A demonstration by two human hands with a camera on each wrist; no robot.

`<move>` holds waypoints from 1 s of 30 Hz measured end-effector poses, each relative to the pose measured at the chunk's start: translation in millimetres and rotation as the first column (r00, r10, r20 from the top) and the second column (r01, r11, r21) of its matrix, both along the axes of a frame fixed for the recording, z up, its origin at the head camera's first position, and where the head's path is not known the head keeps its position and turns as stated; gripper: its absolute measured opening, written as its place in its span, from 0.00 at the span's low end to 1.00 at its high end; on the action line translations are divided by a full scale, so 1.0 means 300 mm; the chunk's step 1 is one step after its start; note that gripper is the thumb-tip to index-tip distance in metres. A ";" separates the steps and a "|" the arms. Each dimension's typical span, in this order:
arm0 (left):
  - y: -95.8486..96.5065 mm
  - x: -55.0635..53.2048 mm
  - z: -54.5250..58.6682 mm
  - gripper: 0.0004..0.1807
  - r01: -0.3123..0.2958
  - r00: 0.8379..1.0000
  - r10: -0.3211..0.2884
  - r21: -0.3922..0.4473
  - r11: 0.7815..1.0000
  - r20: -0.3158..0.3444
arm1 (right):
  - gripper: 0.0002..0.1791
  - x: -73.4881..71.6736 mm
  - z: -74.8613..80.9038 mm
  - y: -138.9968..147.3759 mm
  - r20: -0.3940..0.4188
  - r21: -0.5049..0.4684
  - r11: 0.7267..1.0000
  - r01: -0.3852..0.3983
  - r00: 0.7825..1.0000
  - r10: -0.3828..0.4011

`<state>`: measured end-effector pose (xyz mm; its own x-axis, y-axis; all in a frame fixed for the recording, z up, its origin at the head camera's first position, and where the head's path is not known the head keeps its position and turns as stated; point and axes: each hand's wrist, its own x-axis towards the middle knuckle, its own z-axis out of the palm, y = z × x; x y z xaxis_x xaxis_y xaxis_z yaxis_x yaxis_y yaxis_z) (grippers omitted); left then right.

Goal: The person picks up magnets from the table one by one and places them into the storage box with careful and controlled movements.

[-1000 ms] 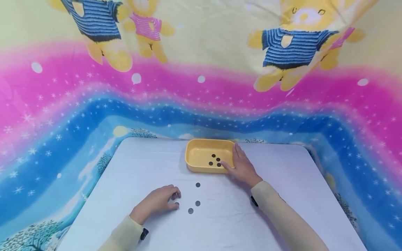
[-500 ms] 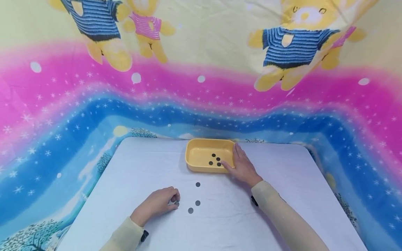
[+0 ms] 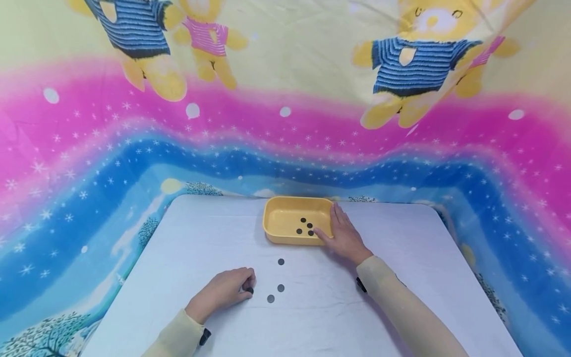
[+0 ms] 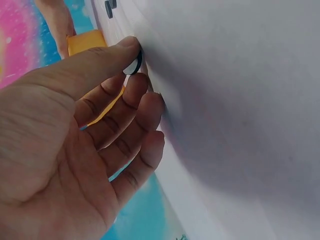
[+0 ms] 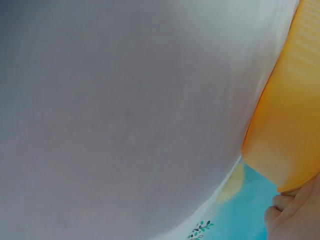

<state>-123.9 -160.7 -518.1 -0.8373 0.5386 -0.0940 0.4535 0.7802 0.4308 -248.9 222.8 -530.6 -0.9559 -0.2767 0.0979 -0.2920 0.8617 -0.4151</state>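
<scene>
Between thumb and index finger, my left hand (image 3: pixel 223 287) pinches a small dark disc (image 4: pixel 134 66), low over the white table. Its other fingers curl loosely in the left wrist view. Three more dark discs lie to the right of this hand: one farther back (image 3: pixel 281 262), one in the middle (image 3: pixel 280 288) and one nearer (image 3: pixel 270 299). My right hand (image 3: pixel 348 240) grips the right end of a yellow box (image 3: pixel 272 239), thumb over the front rim, fingers along the outer end wall. Several dark discs (image 3: pixel 299 231) lie inside the box, near that thumb.
A white cloth covers the table (image 3: pixel 214 218), and the box stands near its back edge. Behind and beside the table hangs a colourful curtain (image 3: pixel 285 144) printed with bears and snowflakes.
My left thumb and fingers have come together on the disc, which has tilted between them. The right hand, the box and the other discs stay in place.
</scene>
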 end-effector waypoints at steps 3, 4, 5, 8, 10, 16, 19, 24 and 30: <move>0.000 0.005 0.005 0.15 0.011 1.000 -0.011 0.020 1.000 0.018 | 0.61 0.000 -0.004 0.001 -0.004 -0.003 1.000 -0.002 1.000 0.002; 0.001 0.006 0.006 0.15 0.015 0.999 -0.016 0.027 1.000 0.031 | 0.61 0.000 -0.005 0.002 -0.004 -0.006 1.000 -0.003 1.000 0.003; 0.002 0.006 0.008 0.14 0.021 0.999 -0.023 0.036 0.999 0.043 | 0.61 -0.001 -0.005 0.002 -0.003 -0.007 1.000 -0.004 1.000 0.004; 0.007 0.002 0.015 0.12 0.039 0.996 -0.044 0.060 0.997 0.081 | 0.61 -0.002 -0.007 0.002 -0.002 -0.011 1.000 -0.006 1.000 0.006; 0.014 -0.003 0.021 0.10 0.048 0.994 -0.054 0.069 0.996 0.096 | 0.61 -0.003 -0.008 0.002 -0.001 -0.010 1.000 -0.006 1.000 0.006; 0.048 -0.034 0.042 0.07 0.053 0.996 -0.058 0.077 0.996 0.063 | 0.62 -0.002 -0.008 0.004 -0.001 -0.010 1.000 0.001 1.000 -0.001; 0.068 -0.054 0.054 0.07 0.042 0.999 -0.044 0.075 0.996 0.031 | 0.62 -0.003 -0.008 0.004 -0.002 -0.003 1.000 0.002 1.000 -0.002; 0.105 -0.090 0.073 0.08 0.015 1.000 -0.015 0.089 0.996 -0.002 | 0.62 -0.004 -0.008 0.005 -0.004 0.009 1.000 0.004 1.000 -0.004; 0.141 -0.139 0.101 0.06 -0.029 0.999 0.031 0.107 0.994 -0.010 | 0.62 -0.001 -0.005 0.002 0.003 -0.007 1.000 0.007 1.000 -0.007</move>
